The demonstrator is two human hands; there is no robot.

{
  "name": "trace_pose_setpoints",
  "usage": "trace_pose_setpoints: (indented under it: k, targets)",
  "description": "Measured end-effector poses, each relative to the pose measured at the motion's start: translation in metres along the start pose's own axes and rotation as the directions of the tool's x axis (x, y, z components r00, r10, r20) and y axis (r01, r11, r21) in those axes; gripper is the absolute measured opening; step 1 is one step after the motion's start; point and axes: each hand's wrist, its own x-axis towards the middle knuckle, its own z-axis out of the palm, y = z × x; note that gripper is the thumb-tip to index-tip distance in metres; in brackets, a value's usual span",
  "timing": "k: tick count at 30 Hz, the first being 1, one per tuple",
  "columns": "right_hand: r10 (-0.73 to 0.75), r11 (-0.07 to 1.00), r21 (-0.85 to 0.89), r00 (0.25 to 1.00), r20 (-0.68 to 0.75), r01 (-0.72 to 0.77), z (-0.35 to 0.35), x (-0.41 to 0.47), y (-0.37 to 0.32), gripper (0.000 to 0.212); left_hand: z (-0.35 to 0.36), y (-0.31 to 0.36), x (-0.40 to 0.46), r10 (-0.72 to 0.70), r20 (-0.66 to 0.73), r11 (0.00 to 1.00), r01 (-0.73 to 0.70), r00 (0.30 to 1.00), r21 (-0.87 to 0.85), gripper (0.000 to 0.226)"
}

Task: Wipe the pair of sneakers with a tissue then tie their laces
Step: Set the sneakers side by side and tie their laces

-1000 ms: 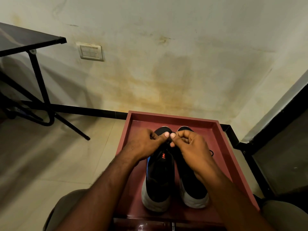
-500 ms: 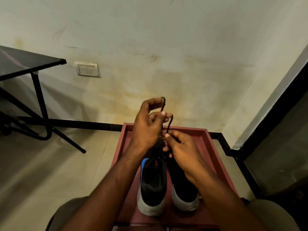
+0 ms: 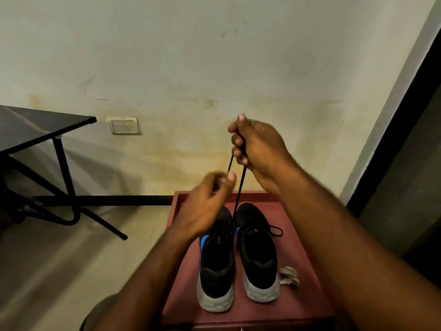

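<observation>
Now the right hand (image 3: 259,149) is gripping the black lace (image 3: 239,187) and pulling it up high, probably to make it tight for the knot, while the left hand (image 3: 205,206) is pinching the other end lower down, though it is blurry. The two sneakers (image 3: 238,256) are sitting side by side on the red bench (image 3: 307,237), heels toward the person. A crumpled tissue (image 3: 289,275) is lying just beside the right shoe, so the wiping is likely done.
</observation>
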Motion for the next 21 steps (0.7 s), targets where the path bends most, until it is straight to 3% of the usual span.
trace_pose_setpoints:
  k: [1,3,6,9,11,13,15,16,18,21]
  targets:
    - [-0.017,1.0,-0.001,1.0,0.014,0.017,0.001,0.006,-0.012,0.037,0.015,-0.014,-0.008,-0.054,0.159,0.997,0.044,0.986,0.067,0.054]
    - [-0.107,0.994,-0.008,0.994,-0.031,0.106,0.004,0.017,-0.032,0.035,0.035,-0.029,-0.009,-0.089,0.258,0.995,0.076,0.962,0.057,0.044]
    - [-0.327,0.943,-0.164,0.893,-0.31,0.289,-0.006,0.039,-0.036,0.022,0.037,-0.028,0.014,-0.087,0.079,0.989,0.096,0.993,-0.11,0.045]
    - [-0.233,0.97,-0.187,0.83,-0.507,0.158,-0.024,0.031,0.001,0.032,0.015,-0.005,0.049,-0.166,-0.05,0.92,0.137,0.985,-0.368,0.043]
    - [-0.071,0.984,-0.18,0.89,-0.451,-0.013,-0.026,0.008,0.048,0.04,-0.001,0.016,0.069,-0.202,-0.055,0.886,0.159,0.978,-0.436,0.042]
    - [0.173,0.953,-0.217,0.966,-0.191,-0.214,-0.013,-0.025,0.099,0.051,-0.012,0.037,0.086,-0.212,-0.026,0.844,0.17,0.977,-0.508,0.041]
    - [0.345,0.914,-0.254,0.936,0.076,-0.316,0.006,-0.05,0.14,0.052,-0.017,0.055,0.099,-0.23,0.022,0.786,0.199,0.973,-0.585,0.041]
    - [0.354,0.907,-0.293,0.925,0.138,-0.304,0.014,-0.055,0.154,0.041,-0.017,0.061,0.104,-0.229,0.035,0.759,0.201,0.973,-0.619,0.041]
    - [0.312,0.91,-0.331,0.94,0.141,-0.252,0.027,-0.054,0.159,0.036,-0.02,0.068,0.111,-0.214,-0.014,0.761,0.157,0.977,-0.629,0.042]
    - [0.221,0.952,-0.212,0.975,-0.012,-0.218,0.035,-0.033,0.137,0.046,-0.026,0.048,0.107,-0.206,-0.265,0.911,0.085,0.942,-0.404,0.054]
